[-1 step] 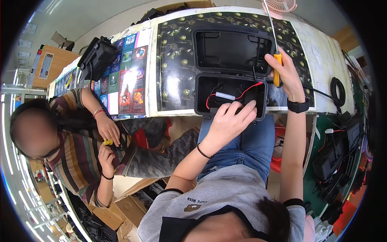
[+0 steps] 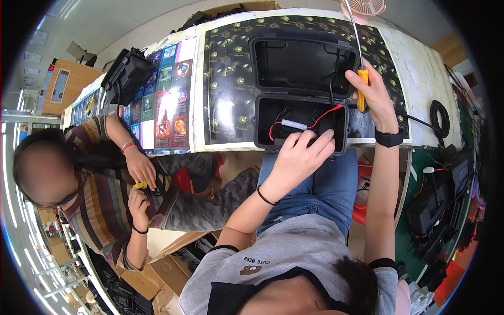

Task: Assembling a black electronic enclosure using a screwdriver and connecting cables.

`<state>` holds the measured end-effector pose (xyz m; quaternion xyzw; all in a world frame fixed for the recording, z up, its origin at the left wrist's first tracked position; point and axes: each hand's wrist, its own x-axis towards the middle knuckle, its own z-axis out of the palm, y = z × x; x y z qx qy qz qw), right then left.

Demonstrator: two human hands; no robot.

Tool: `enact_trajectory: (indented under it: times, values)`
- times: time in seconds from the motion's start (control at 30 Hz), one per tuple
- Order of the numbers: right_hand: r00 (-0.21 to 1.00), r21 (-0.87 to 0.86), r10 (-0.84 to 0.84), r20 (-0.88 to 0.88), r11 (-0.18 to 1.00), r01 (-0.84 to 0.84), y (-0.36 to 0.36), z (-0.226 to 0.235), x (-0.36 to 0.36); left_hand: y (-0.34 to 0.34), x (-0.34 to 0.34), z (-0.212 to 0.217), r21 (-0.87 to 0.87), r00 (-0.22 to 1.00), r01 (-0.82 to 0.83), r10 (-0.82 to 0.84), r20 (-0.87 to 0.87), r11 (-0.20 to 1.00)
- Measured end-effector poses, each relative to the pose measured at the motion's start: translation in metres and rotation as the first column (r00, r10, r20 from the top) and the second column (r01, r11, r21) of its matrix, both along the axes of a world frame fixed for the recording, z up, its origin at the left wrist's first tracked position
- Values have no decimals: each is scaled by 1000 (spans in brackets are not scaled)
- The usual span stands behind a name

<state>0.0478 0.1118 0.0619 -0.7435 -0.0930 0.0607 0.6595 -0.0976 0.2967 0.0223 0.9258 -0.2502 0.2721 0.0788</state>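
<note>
A black plastic case lies open at the table's near edge, its lid tipped back on the far side. Inside it a red wire runs from a small white tube to the right wall. My left hand is hooked over the near wall with curled fingers reaching in; the fingertips are partly hidden. At the case's right side my right hand grips the yellow handle of a screwdriver, its long metal shaft pointing away from me.
A black cable coil lies at the table's right. A pink fan stands at the far edge. To my left a person holds a yellow piece, near another black case. More black cases are at lower right.
The case and the screwdriver have shifted very slightly to the right. Both hands keep the same hold.
</note>
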Motion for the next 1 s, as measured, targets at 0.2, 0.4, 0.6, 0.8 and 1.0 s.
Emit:
enact_trajectory:
  times: [0.2,0.4,0.6,0.8,1.0]
  values:
    - [988,-68,-102,118,992,111,4,21,-13,1,17,18,-33,980,91,-95,-172,995]
    - [969,-11,-186,165,982,190,12,20,-14,2,13,14,-93,984,111,-123,-131,989]
    - [964,49,-143,223,990,136,-1,16,-24,23,18,44,-176,930,165,-212,-301,971]
    - [952,25,-58,300,998,53,-1,24,-45,21,34,40,-109,807,168,-201,-556,980]
    - [929,-35,-37,369,998,54,1,25,-53,12,37,59,259,787,48,124,-605,965]
